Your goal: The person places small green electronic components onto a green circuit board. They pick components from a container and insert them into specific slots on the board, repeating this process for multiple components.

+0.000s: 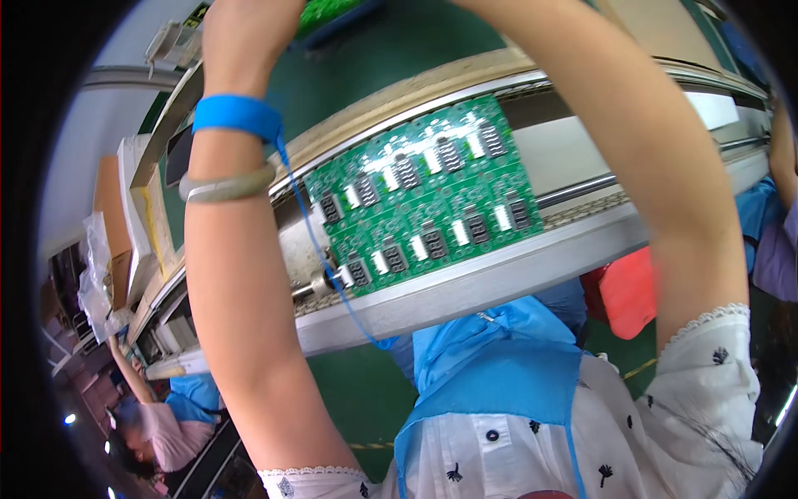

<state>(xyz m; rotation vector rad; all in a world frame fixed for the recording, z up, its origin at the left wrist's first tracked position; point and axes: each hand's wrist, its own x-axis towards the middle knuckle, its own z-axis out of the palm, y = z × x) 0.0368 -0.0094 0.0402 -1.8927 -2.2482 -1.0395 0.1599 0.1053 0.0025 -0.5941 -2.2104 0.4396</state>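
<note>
Both my arms reach up past the top edge of the head view. Of my left hand [252, 29] only the wrist end shows; its fingers are cut off, so what it holds cannot be seen. A blue wrist strap [237, 115] with a thin blue cord and a pale bangle [226, 185] circle that forearm. My right hand is beyond the frame, with just the forearm [615, 91] showing. Between my arms, a green circuit board panel [424, 195] rests across the conveyor rails, bearing two rows of black digit displays and white connectors. Neither visible arm touches it.
Small green parts [326, 10] fill a blue bin [345, 27] near the top edge. The conveyor's metal front rail [465, 279] runs between me and the board. A red chair or stool [628, 291] stands at the right. Another person [166, 428] is at lower left; another arm [781, 150] shows far right.
</note>
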